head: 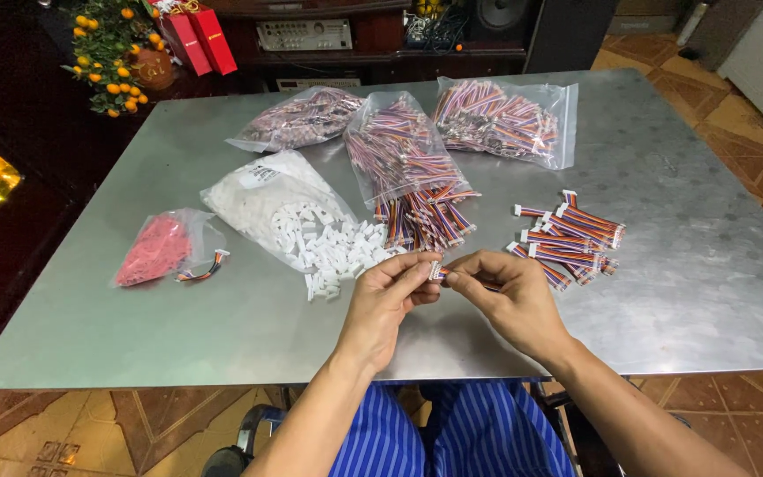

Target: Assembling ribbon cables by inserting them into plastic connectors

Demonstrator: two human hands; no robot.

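Observation:
My left hand (388,299) and my right hand (505,296) meet above the near edge of a metal table (664,283). Between their fingertips they pinch a small white connector (437,270) joined to a short bundle of coloured wires, mostly hidden under my right fingers. Just beyond my left hand lies a spill of small white connectors (346,252) from a clear bag (262,199). Loose coloured wire bundles (421,221) lie ahead of my hands. A pile of wire bundles with white connectors fitted (571,238) sits to the right of my right hand.
Three clear bags of coloured wires (487,119) lie at the far side of the table. A bag of red parts (152,252) with one wire piece (205,269) beside it sits at the left. A potted orange-fruited plant (112,53) and shelves stand beyond.

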